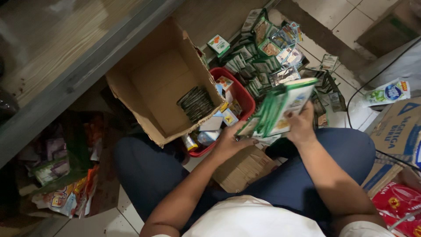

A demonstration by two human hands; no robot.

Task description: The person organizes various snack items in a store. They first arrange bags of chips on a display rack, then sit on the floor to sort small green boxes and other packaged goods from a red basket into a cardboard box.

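Head view, frame centre-right: left hand (228,142) and right hand (300,125) both closed around a stack of green sachets (276,107), held above the lap. Just left, a red basket (243,94) of small packets; beside it an open cardboard box (158,83). More sachets (267,48) strewn on the floor, upper centre.

The stack of sachets (280,107) is glossy foil-like plastic, green and white, catching the light. Behind it, the loose sachets (272,48) on the floor shine the same way, some silvery. Left of the stack, the open box (153,83) is matt brown cardboard, rough and torn at its edges, and the basket (245,94) is smooth red plastic. The floor (342,17) behind the stack is smooth, pale glazed tile. Beyond the box, the shelf (57,48) looks like wood-grain laminate with a dull grey edge.
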